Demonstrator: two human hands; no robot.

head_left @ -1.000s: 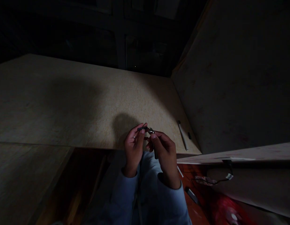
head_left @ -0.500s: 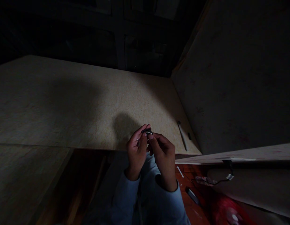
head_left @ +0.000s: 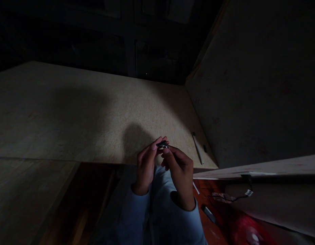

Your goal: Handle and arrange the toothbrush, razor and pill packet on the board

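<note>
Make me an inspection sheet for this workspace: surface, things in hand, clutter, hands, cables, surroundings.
Surface: pale tabletop, partly shadowed.
Things in hand: small shiny item, dark in parts; one piece or several, too dim to tell.
Clutter: pale stick and dark piece at the tabletop's right end; white strip on the reddish floor.
Hands: left hand and right hand, both fingering the item.
Cables: dark cord, pale tag, lower right.
Surroundings: side panel on the right; dim light.

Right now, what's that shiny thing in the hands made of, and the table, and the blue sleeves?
The shiny thing looks like polished metal, because it gives a bright silvery glint. The table seems smooth: maybe stone, maybe board with a stone pattern, since it's pale with fine mottling. The blue sleeves look like cloth: matte, with no shine.
</note>
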